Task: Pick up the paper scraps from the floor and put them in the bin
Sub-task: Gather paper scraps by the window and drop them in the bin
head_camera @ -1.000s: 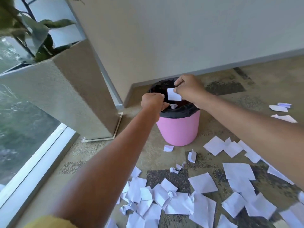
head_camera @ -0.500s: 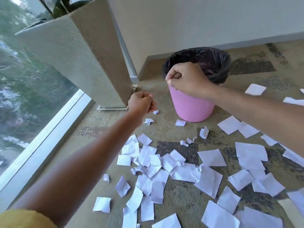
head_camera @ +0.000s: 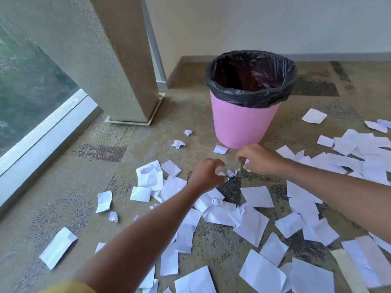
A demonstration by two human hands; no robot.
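Note:
A pink bin (head_camera: 243, 123) with a black liner stands on the floor near the wall. Many white paper scraps (head_camera: 257, 196) lie scattered across the carpet in front of it. My left hand (head_camera: 206, 174) hovers low over the floor with fingers spread, just left of a few small crumpled scraps (head_camera: 230, 173). My right hand (head_camera: 257, 158) is down at the floor right of those scraps, fingers curled around a small white scrap (head_camera: 246, 161). Both hands are just in front of the bin's base.
A tall concrete planter (head_camera: 101, 60) stands left of the bin on a square base. A floor-level window (head_camera: 31, 92) runs along the left. The wall and skirting run behind the bin. Small crumpled bits (head_camera: 178, 144) lie left of the bin.
Both hands have dropped from the bin's rim down to the floor in front of it. The view has tilted down. My left hand has spread its fingers.

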